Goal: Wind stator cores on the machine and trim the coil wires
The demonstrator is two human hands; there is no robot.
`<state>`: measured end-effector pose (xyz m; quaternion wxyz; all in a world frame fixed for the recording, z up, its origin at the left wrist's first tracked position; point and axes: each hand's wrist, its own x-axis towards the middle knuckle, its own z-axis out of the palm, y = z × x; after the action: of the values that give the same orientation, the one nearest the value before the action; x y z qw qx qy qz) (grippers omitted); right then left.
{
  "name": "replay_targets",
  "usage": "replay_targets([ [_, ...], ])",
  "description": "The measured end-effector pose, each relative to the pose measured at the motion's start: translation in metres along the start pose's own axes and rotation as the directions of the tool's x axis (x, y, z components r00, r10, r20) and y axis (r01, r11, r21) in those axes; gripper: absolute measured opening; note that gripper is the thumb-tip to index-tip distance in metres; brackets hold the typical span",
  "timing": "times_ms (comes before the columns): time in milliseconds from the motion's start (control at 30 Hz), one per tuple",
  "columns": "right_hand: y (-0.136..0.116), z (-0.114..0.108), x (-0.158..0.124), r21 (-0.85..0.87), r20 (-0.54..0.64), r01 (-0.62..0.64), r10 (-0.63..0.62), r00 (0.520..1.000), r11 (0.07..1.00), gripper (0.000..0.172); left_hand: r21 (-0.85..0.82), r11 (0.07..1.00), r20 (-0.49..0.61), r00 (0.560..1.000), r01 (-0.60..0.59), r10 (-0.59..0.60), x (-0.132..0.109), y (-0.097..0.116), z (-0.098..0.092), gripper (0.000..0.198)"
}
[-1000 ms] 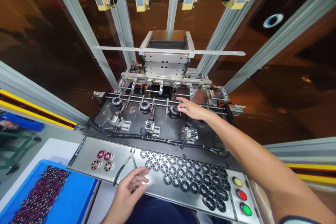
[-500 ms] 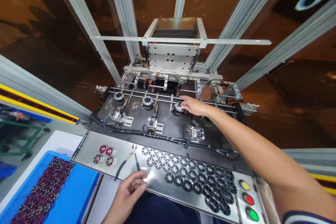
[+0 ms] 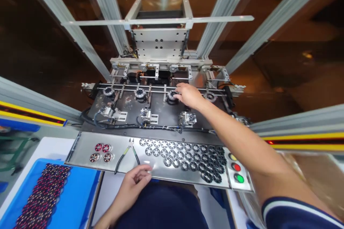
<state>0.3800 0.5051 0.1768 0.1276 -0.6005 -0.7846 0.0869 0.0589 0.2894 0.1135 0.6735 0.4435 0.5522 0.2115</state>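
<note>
Staying at the third-from-left fixture (image 3: 170, 97), the right hand (image 3: 189, 95) is kept half-curled, grip unclear, suggesting unfinished work there, while the left hand (image 3: 135, 182) is held loosely curled, empty.

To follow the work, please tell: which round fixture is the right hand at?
The third round fixture from the left. The right hand has its fingers at it; no hand is at the other fixtures.

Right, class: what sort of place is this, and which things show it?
Most likely a factory workstation: a metal-framed machine, many small matching round parts lined up on a steel ledge, and yellow, red and green push buttons at the ledge's end.
</note>
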Motion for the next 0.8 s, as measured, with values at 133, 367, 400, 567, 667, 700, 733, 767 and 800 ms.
replay_targets([
  [133,-0.034,0.003,-0.146,-0.048,-0.360,-0.120,0.095,0.928,0.992,0.033,0.096,0.995,0.111,0.994,-0.007,-0.004,0.010,-0.001,0.002,0.033],
  [367,-0.094,0.095,-0.336,-0.163,-0.432,-0.342,0.245,0.868,0.926,0.035,0.325,0.933,0.374,0.927,-0.152,0.020,0.028,0.003,0.017,0.028],
  [400,-0.097,0.106,-0.341,-0.166,-0.423,-0.369,0.272,0.864,0.914,0.037,0.335,0.927,0.392,0.920,-0.168,0.025,0.029,0.003,0.020,0.028],
  [567,-0.120,0.139,-0.339,-0.158,-0.418,-0.437,0.341,0.842,0.885,0.042,0.378,0.891,0.453,0.890,-0.249,0.056,0.025,-0.004,0.024,0.026],
  [667,-0.143,0.146,-0.328,-0.154,-0.395,-0.386,0.301,0.868,0.910,0.042,0.414,0.861,0.455,0.887,-0.296,0.086,0.021,-0.010,0.015,0.025],
  [700,-0.150,0.149,-0.323,-0.151,-0.381,-0.356,0.278,0.882,0.922,0.042,0.427,0.849,0.450,0.888,-0.312,0.100,0.021,-0.012,0.012,0.025],
  [733,-0.157,0.151,-0.317,-0.147,-0.364,-0.322,0.252,0.897,0.935,0.041,0.439,0.836,0.445,0.888,-0.329,0.116,0.020,-0.014,0.008,0.025],
  [767,-0.164,0.153,-0.310,-0.140,-0.346,-0.287,0.225,0.911,0.948,0.039,0.450,0.822,0.442,0.887,-0.349,0.134,0.020,-0.016,0.005,0.024],
  [800,-0.169,0.155,-0.302,-0.131,-0.328,-0.251,0.197,0.924,0.959,0.037,0.460,0.807,0.442,0.884,-0.370,0.153,0.020,-0.017,0.002,0.024],
])
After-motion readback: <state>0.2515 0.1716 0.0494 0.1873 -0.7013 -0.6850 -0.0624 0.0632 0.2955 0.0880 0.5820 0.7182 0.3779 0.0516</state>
